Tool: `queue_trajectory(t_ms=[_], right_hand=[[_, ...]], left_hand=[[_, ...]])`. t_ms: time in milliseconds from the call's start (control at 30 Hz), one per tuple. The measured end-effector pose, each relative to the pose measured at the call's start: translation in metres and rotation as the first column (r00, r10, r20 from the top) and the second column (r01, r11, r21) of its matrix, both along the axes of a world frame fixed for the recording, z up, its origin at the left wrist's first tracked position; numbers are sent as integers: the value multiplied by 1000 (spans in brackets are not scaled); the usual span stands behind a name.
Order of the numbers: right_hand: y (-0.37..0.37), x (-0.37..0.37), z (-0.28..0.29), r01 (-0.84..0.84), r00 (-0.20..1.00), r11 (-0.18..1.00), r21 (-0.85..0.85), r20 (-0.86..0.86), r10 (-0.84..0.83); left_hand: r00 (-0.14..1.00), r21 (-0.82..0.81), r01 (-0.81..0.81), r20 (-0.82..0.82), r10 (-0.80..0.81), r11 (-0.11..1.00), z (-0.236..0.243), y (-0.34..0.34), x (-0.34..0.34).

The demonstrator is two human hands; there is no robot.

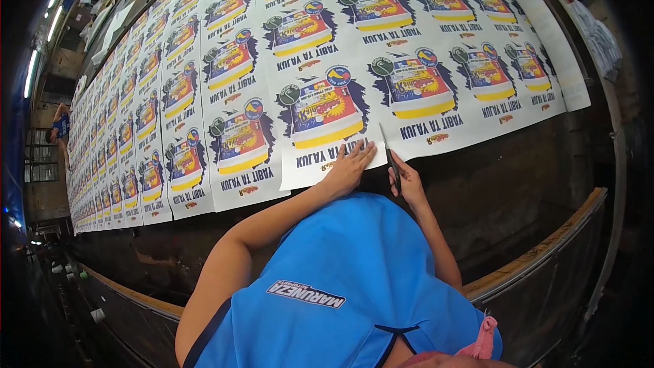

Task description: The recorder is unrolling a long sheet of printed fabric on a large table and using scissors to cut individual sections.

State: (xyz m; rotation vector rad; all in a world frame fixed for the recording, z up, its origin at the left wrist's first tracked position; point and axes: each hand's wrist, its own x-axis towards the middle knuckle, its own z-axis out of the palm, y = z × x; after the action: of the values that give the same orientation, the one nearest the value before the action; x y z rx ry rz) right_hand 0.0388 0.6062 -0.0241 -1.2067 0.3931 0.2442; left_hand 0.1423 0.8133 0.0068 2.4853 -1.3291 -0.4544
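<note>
My left hand [351, 167] lies flat, fingers spread, on the near edge of a white printed sheet [294, 174]. It rests over the lettering below a colourful print with a yellow band. To its right, my right hand [411, 184] is closed around the black handle of what look like scissors [394, 172]. Their thin blade points away from me and lies at the sheet's near edge, along the gap between two prints. Some of the handle is hidden by my fingers.
Rows of the same print cover the long table [477, 157], whose dark near side shows below the sheets. A wooden-topped ledge [538, 259] runs behind me. Folded white material [594, 37] lies at the far right. Another person [61, 123] stands at the far left.
</note>
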Motion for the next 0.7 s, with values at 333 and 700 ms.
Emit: queue_trajectory(t_ms=[333, 700], right_hand=[[-25, -29, 42, -121, 991, 989, 90, -47, 125], [-1, 8, 18, -23, 999, 999, 23, -46, 24]], left_hand=[[984, -39, -42, -173, 35, 998, -6, 3, 18], [990, -74, -12, -141, 2, 997, -2, 4, 12]])
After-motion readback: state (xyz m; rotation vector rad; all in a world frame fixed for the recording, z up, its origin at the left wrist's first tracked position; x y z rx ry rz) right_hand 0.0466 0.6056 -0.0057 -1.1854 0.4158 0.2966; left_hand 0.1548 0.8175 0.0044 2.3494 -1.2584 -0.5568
